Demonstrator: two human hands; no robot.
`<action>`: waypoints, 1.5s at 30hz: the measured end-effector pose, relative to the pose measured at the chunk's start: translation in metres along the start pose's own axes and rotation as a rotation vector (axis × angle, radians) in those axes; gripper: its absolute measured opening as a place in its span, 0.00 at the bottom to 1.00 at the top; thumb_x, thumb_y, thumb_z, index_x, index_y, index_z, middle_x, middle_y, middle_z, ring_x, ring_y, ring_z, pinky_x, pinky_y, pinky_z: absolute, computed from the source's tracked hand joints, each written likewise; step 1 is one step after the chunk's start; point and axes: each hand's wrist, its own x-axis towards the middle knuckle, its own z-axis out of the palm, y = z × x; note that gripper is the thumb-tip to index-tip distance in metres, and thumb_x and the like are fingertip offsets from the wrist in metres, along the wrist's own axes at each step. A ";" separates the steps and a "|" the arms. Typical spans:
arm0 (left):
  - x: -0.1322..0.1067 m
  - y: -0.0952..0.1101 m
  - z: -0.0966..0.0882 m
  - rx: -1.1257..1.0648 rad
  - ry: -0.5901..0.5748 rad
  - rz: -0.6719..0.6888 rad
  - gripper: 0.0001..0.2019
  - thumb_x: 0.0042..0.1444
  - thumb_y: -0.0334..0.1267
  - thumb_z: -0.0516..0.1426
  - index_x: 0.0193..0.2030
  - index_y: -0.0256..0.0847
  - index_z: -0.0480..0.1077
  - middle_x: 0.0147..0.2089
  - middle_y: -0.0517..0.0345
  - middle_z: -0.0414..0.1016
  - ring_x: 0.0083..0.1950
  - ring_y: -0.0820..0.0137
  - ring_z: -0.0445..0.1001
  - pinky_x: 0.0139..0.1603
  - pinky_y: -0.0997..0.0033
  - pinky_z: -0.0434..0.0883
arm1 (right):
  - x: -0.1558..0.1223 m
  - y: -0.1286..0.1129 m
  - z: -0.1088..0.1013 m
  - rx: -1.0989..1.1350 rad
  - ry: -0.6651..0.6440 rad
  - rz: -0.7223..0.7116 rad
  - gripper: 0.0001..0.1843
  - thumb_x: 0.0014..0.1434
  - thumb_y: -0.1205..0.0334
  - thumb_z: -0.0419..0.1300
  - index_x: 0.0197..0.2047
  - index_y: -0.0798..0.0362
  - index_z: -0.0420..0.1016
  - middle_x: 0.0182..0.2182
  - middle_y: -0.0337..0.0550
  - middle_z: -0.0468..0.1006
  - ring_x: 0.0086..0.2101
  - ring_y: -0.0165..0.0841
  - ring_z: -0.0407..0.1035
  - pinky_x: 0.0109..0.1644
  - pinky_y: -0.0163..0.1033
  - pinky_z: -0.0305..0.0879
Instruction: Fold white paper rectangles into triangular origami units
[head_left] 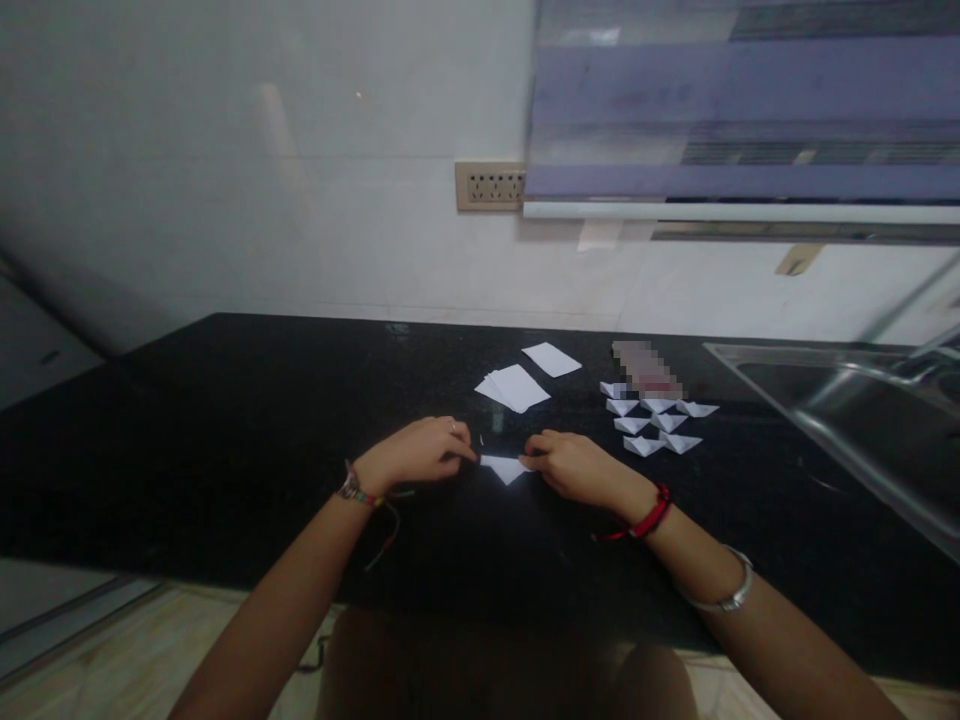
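The right hand (579, 467) pinches the right corner of a folded white paper piece (507, 468) between thumb and fingertips. The left hand (420, 449) has its fingers bunched narrowly at the left corner; whether they grip it, I cannot tell. The piece lies on the black countertop (225, 430), its point toward the person. Just beyond are overlapping white paper sheets (517, 388) and a separate sheet (552, 359). To the right, folded paper triangles (643, 447) sit beside a pixelated flat object (643, 366), any print on it unreadable.
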 end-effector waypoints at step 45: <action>0.028 0.018 0.032 -0.328 0.190 -0.162 0.06 0.50 0.38 0.56 0.32 0.37 0.65 0.36 0.57 0.65 0.40 0.70 0.63 0.41 0.71 0.62 | 0.015 -0.010 0.023 0.590 0.203 0.335 0.04 0.47 0.68 0.58 0.29 0.56 0.73 0.26 0.40 0.69 0.27 0.27 0.62 0.30 0.31 0.57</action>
